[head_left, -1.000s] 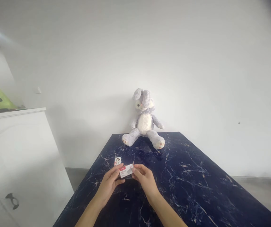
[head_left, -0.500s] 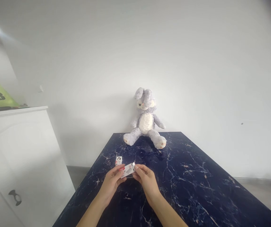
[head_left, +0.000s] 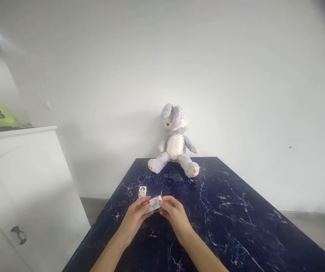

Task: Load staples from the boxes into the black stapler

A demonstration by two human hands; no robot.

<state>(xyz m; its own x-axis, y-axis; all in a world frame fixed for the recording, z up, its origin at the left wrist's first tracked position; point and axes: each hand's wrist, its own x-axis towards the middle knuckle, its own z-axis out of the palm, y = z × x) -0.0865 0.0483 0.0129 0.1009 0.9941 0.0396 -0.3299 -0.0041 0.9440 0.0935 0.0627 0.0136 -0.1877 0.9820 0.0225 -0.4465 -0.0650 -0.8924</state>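
Red-and-white box [head_left: 154, 204] is gripped between left hand [head_left: 132, 220] and right hand [head_left: 177, 215], lower center of frame. White carton [head_left: 142, 191] rests on table [head_left: 221, 226] beyond left hand.

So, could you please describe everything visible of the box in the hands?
The box is flat, white and cardboard-looking, with a red patch toward its left end and grey and red print. It slants up to the right in view, over the table. The left hand and right hand grip its ends, partly covering them.
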